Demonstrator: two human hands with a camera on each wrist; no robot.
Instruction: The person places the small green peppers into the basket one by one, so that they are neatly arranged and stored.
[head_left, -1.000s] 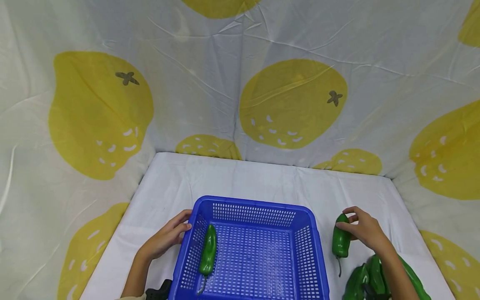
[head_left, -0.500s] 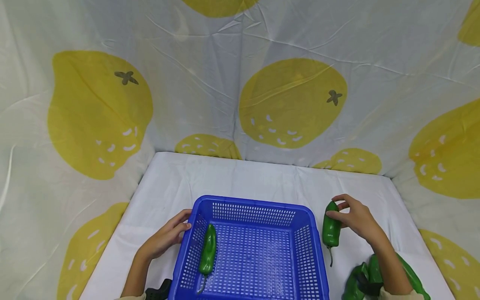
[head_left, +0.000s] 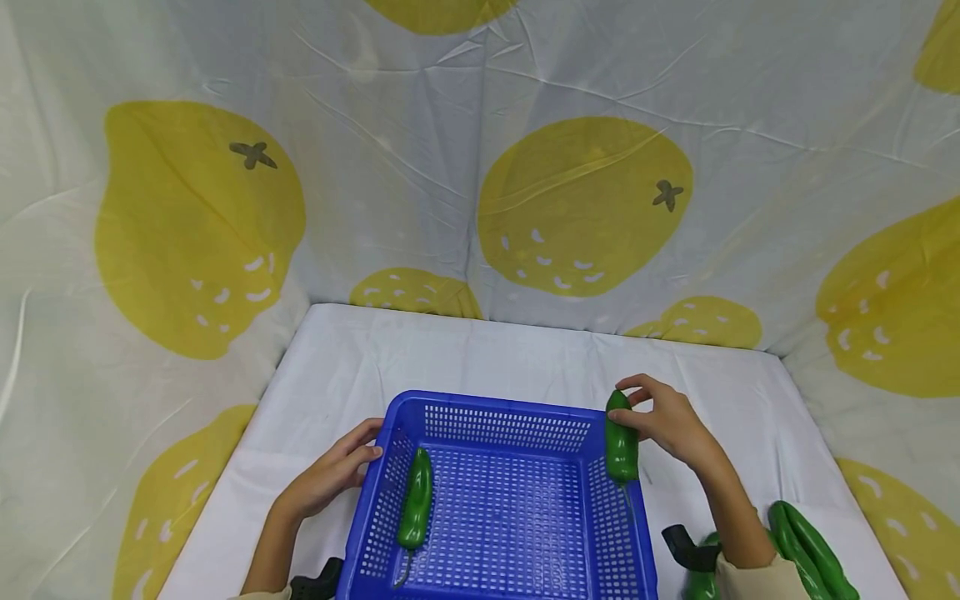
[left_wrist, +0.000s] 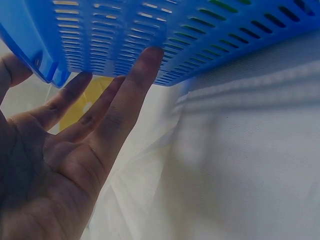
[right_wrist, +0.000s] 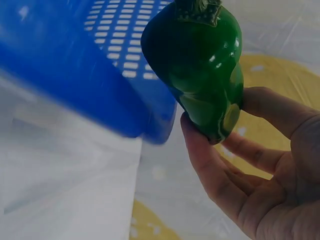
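Note:
A blue plastic basket (head_left: 510, 406) with slotted walls stands in the lower middle of the head view. Inside it, along the left wall, lies one long green chili pepper (head_left: 416, 504). My left hand (head_left: 330, 471) touches the basket's left outer side with extended fingers, which the left wrist view also shows against the slotted wall. Above the basket's right rim, my right hand (head_left: 667, 421) pinches another green chili pepper (head_left: 622, 446) by its tip between thumb and fingers. That pepper hangs with its stem end down in the head view.
Several more green peppers (head_left: 810, 550) lie on the white-covered table (head_left: 525, 354) at the lower right, partly hidden by my right forearm. Lemon-print cloth (head_left: 397, 167) walls enclose the table at the back and sides.
My right hand has moved left and slightly away from me, carrying its pepper from beside the pile to above the basket's right rim. My left hand and the basket have stayed put.

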